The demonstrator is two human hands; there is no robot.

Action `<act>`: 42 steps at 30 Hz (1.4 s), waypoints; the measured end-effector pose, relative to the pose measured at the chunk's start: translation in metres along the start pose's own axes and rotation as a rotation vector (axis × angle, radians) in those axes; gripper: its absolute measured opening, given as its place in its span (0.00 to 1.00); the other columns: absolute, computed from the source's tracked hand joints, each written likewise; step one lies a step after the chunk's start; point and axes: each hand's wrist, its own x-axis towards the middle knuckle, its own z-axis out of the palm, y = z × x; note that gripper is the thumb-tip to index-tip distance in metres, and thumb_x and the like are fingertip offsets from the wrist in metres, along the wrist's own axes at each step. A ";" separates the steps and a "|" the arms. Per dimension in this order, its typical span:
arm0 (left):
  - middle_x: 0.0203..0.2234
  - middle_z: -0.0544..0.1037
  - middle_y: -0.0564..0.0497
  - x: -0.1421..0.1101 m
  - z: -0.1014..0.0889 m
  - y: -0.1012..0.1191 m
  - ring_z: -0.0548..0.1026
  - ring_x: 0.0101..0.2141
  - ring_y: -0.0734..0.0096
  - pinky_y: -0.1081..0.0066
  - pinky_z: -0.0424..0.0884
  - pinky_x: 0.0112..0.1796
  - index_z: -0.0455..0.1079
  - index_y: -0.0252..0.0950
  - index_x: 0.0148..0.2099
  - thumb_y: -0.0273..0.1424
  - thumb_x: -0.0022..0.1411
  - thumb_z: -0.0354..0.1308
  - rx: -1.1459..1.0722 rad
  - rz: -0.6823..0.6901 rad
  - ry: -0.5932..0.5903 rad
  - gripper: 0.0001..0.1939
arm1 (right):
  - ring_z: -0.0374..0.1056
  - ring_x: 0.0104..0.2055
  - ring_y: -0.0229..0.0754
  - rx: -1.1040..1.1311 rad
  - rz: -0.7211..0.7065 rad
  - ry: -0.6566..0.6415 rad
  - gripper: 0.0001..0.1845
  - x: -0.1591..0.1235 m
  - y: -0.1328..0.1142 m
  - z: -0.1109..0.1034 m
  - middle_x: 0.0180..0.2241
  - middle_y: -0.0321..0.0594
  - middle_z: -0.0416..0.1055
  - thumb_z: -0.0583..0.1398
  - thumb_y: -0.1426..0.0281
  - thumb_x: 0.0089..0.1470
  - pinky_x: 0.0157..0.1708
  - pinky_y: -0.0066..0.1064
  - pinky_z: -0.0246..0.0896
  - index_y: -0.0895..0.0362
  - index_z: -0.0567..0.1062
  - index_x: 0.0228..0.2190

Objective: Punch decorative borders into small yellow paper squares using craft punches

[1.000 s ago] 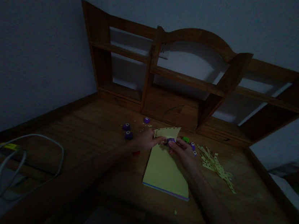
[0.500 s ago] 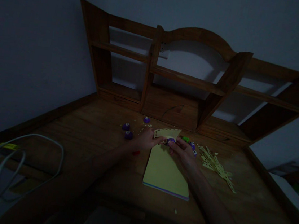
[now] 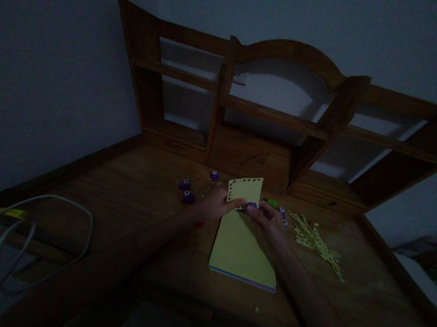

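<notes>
My left hand is closed on a small yellow sheet of paper, whose top and left edges carry rows of punched shapes. In my right hand is a purple craft punch, gripped at the sheet's lower edge; my fingers partly hide it. Below both hands lies a stack of paper, yellow on top with blue and purple edges showing. Left of my left hand stand purple punches, and another purple punch is farther back. Beyond my right hand are a green punch and more purple punches.
Punched yellow paper strips lie heaped on the right of the wooden desk. A red piece sits under my left forearm. A white cable loops at the left. A wooden shelf unit rises along the back.
The yellow sheet has tilted up, so its punched top edge and left edge now face me more fully. Both hands stay nearly in place, still holding sheet and punch.
</notes>
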 end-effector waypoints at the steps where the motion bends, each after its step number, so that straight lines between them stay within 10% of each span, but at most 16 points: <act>1: 0.45 0.76 0.46 0.000 -0.001 0.003 0.74 0.44 0.62 0.66 0.69 0.46 0.71 0.35 0.48 0.42 0.59 0.55 -0.039 -0.006 -0.006 0.20 | 0.63 0.26 0.36 0.003 0.002 0.000 0.15 -0.001 -0.001 0.001 0.27 0.36 0.72 0.68 0.60 0.42 0.25 0.27 0.55 0.57 0.76 0.30; 11: 0.39 0.77 0.45 -0.007 0.014 0.009 0.74 0.41 0.63 0.69 0.69 0.42 0.69 0.32 0.47 0.39 0.54 0.63 -0.477 -0.081 -0.285 0.21 | 0.68 0.27 0.38 0.093 0.018 -0.085 0.17 -0.002 0.006 0.005 0.28 0.37 0.75 0.68 0.60 0.42 0.26 0.28 0.61 0.56 0.75 0.33; 25: 0.47 0.74 0.43 -0.009 0.017 0.016 0.73 0.45 0.63 0.66 0.68 0.46 0.69 0.33 0.50 0.43 0.57 0.58 -0.501 -0.058 -0.159 0.23 | 0.72 0.29 0.40 0.150 0.016 -0.083 0.16 -0.004 0.006 0.004 0.31 0.38 0.77 0.68 0.62 0.43 0.30 0.30 0.65 0.55 0.76 0.35; 32: 0.29 0.78 0.46 -0.004 0.007 -0.007 0.75 0.30 0.65 0.69 0.69 0.33 0.74 0.29 0.38 0.50 0.60 0.51 -0.281 -0.257 -0.056 0.26 | 0.75 0.36 0.43 0.287 0.073 -0.068 0.15 0.000 0.003 0.001 0.37 0.41 0.77 0.69 0.64 0.42 0.43 0.37 0.67 0.57 0.78 0.33; 42: 0.28 0.78 0.47 -0.003 0.007 -0.004 0.75 0.31 0.65 0.69 0.69 0.33 0.74 0.30 0.38 0.49 0.59 0.52 -0.328 -0.240 -0.042 0.25 | 0.74 0.39 0.43 0.272 0.061 -0.103 0.13 -0.001 0.002 0.000 0.37 0.41 0.78 0.68 0.65 0.44 0.46 0.36 0.67 0.57 0.78 0.34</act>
